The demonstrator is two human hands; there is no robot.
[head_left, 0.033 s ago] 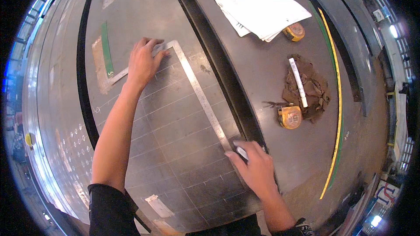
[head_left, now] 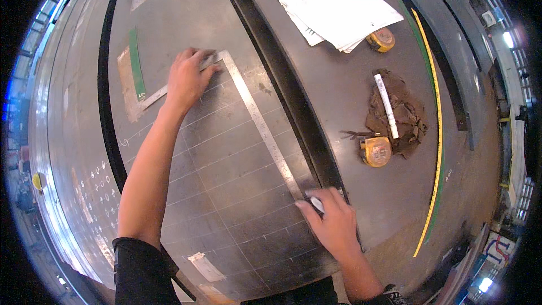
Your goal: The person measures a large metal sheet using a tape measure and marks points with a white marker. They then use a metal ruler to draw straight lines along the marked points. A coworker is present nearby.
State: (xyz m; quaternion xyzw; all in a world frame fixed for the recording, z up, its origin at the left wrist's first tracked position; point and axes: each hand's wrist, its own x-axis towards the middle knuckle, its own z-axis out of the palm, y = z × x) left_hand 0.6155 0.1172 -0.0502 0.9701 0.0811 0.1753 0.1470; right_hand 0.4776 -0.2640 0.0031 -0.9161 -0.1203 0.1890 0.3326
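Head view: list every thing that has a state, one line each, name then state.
left hand: flat, pressing on the steel square's corner
right hand: closed around a white marker
steel square: lying flat on the metal sheet
metal sheet: scribed with a grid of lines
white marker: tip at the square's lower end
paper stack: fanned, flat
yellow tape measures: retracted
brown rag: crumpled, a white pen lying on it

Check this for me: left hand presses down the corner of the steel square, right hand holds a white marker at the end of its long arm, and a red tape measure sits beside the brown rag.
One slip: the tape measure beside the brown rag is yellow, not red, as the head view shows. The rest stands: left hand on the steel square, right hand holding the white marker.
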